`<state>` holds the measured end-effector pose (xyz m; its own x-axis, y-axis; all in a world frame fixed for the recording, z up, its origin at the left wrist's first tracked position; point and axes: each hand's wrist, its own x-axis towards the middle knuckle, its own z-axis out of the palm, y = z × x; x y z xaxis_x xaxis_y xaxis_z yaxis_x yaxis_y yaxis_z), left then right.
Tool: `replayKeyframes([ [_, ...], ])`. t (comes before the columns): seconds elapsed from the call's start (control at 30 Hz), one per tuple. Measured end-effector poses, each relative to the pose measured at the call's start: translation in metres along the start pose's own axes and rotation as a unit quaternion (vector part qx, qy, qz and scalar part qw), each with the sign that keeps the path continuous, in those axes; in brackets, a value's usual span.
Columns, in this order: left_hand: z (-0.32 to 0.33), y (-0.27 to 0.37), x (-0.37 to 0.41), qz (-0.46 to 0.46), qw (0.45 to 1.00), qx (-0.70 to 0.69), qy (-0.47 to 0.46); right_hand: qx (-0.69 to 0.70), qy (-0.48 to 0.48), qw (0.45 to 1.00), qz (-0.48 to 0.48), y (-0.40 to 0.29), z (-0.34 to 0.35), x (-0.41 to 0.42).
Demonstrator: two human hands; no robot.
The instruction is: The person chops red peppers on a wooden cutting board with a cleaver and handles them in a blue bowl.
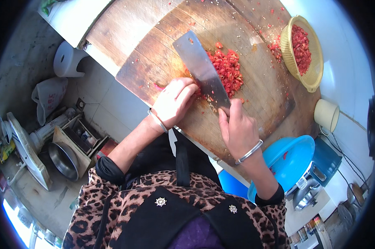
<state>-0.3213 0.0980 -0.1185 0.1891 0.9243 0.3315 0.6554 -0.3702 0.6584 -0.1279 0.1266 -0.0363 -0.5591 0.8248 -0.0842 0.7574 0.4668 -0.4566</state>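
Note:
My right hand (241,130) grips the handle end of a metal cleaver (200,63), its broad blade slanting away across a wooden cutting board (150,62). Curled fingers of my left hand (178,96) press red chili peppers (198,92) onto the board beside the blade; most of these are hidden under the fingers. On the blade's far side lies a heap of chopped red chili (229,73). Pale seeds and small red bits are scattered on the wood and stick to the blade near the handle. A piece of red chili (158,87) lies left of my left hand.
At the right back, a yellow plastic colander (287,53) holds chopped chili. A cream mug (327,115) stands near the wall. A blue plastic basin (294,155) sits close to my right forearm. A white stool (67,60) and a metal bowl (63,160) are to the left.

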Motion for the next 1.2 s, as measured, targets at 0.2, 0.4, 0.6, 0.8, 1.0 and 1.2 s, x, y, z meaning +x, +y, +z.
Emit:
replayKeyframes([
  [0.2,0.002,-0.004,-0.003,0.009,0.999,0.036,0.003,-0.062,-0.06,0.996,-0.006,-0.007,-0.004,-0.015],
  [0.4,0.001,-0.005,-0.006,0.001,1.0,0.007,0.001,-0.112,-0.048,0.992,-0.018,-0.017,0.014,0.009],
  [0.6,-0.01,0.003,-0.002,0.016,1.0,0.017,-0.006,-0.01,-0.001,1.0,0.025,-0.009,0.023,0.02],
  [0.8,-0.003,0.001,0.001,-0.012,1.0,-0.012,-0.006,0.012,-0.001,1.0,0.014,-0.003,-0.005,-0.002],
  [1.0,-0.002,-0.005,-0.002,0.024,0.999,0.025,-0.015,-0.008,-0.075,0.997,0.026,-0.006,-0.009,-0.019],
  [1.2,0.001,-0.009,-0.009,0.013,1.0,0.001,-0.016,-0.088,-0.066,0.994,0.013,-0.021,0.008,0.002],
])
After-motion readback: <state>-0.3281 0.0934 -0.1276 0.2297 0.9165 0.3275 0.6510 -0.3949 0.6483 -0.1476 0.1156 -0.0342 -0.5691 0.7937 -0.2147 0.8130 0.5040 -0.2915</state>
